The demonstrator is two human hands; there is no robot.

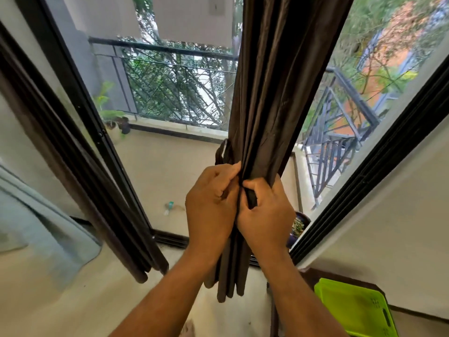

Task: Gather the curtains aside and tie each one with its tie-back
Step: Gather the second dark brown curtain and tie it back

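At the window, both the left hand (211, 203) and right hand (266, 210) clench the bunched curtain (274, 98) and its tie-back (239, 203), which wants cinching snugly before knotting.

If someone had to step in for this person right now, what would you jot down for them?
Left hand: closed around the gathered brown curtain at about waist height.
Right hand: closed on the same bundle, pinching a dark strip, probably the tie-back.
A loop of the strip pokes out behind the bundle, above the left hand.
Done: this curtain is gathered into a column in front of the window.
Left: finish the tie here. A second brown curtain hangs bunched at the left; no tie shows on it.
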